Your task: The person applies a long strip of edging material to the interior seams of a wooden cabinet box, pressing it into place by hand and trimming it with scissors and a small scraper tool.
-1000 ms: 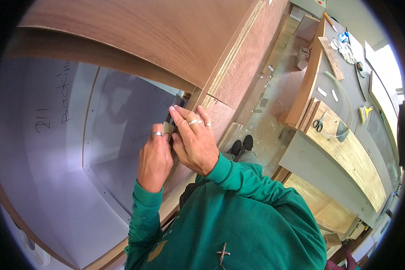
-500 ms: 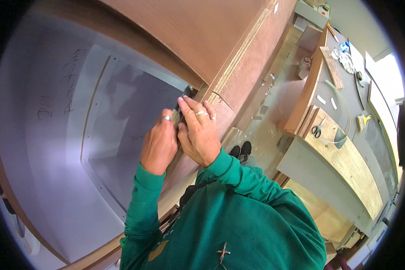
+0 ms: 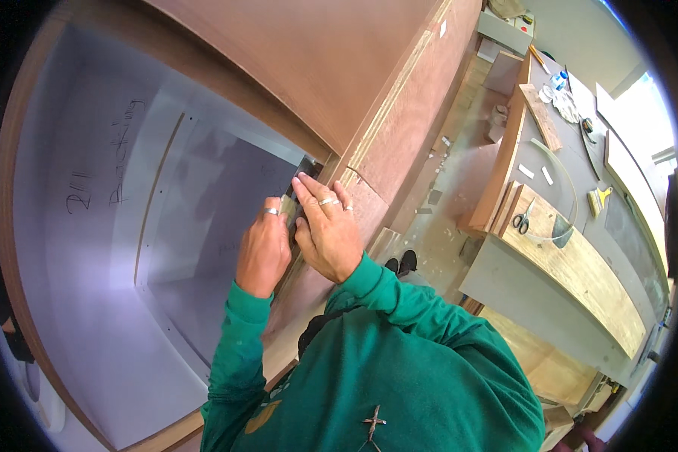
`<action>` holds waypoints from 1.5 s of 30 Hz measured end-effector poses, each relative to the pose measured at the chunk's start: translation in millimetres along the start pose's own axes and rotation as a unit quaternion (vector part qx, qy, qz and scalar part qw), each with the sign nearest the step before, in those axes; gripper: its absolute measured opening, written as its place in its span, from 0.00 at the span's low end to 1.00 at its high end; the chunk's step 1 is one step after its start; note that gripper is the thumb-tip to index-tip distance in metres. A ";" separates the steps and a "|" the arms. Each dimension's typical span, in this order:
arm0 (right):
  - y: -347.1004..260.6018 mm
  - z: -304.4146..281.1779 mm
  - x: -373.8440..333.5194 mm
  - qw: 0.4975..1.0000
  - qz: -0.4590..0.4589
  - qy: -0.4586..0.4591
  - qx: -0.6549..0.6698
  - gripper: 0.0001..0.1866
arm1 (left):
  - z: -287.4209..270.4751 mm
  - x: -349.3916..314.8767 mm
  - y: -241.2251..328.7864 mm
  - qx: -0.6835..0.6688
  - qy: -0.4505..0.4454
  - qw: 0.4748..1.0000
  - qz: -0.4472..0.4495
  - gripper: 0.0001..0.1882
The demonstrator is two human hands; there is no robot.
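Both my hands meet at the wooden edge [image 3: 318, 175] of an open cabinet with a pale interior [image 3: 83, 286]. My left hand [image 3: 265, 252] is closed round a small tan, block-like piece [image 3: 287, 207], mostly hidden by the fingers. Its exact kind does not show. Beside it, my right hand [image 3: 328, 235] lies with its fingers stretched over the edge, fingertips by a dark, shiny flat part [image 3: 306, 166]. What lies beneath the right palm is hidden.
A reddish wood panel [image 3: 279, 68] rises beyond my hands. On the right, a curved workbench [image 3: 572, 173] carries scissors [image 3: 521, 220], a brush [image 3: 598, 202], a white glove [image 3: 567, 105], a bottle [image 3: 558, 80] and boards. Scraps [image 3: 435, 196] litter the floor.
My view has shifted slightly, and the cabinet and bench sit a little differently in it. Both hands stay together at the edge; more of the tan piece shows beside the left fingers.
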State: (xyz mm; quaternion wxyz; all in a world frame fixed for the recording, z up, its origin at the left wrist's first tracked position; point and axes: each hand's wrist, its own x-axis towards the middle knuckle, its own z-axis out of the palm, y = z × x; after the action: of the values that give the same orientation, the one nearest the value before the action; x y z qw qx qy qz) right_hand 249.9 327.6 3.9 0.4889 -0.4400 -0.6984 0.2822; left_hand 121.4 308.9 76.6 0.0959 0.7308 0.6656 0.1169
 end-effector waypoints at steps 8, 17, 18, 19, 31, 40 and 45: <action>3.2 5.3 -2.4 1.000 -0.003 0.000 -0.007 0.34 | 8.3 0.1 -5.1 -0.012 -0.027 0.999 -0.043 0.09; 0.5 -1.5 0.8 0.999 -0.012 -0.018 0.027 0.31 | 20.9 -1.6 -42.0 -0.070 0.023 0.997 0.005 0.09; 0.4 -3.8 -0.5 0.999 -0.017 -0.015 0.045 0.30 | 15.5 -6.1 -43.9 -0.118 0.039 0.992 -0.021 0.09; 1.6 -6.3 -2.9 0.998 -0.020 -0.008 0.061 0.30 | 8.7 -13.3 -42.8 -0.168 0.052 0.984 -0.043 0.09; -16.8 -50.7 -32.2 0.766 0.241 -0.062 0.593 0.18 | 10.6 -61.8 42.2 -0.327 0.020 0.945 0.020 0.11; 33.6 -100.2 -27.6 0.828 0.295 0.164 0.447 0.13 | 8.5 42.3 -17.0 -0.050 0.170 0.979 0.105 0.14; 48.6 -108.0 -48.1 0.852 0.286 0.139 0.416 0.09 | 41.6 75.4 -27.0 0.015 0.219 0.969 0.115 0.13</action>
State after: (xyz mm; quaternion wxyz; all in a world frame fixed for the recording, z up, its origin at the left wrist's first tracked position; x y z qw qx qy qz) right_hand 373.4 302.9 -17.9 0.6157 -0.4104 -0.2836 0.6100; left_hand 114.6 387.2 32.2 -0.0769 0.7605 0.5835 0.2742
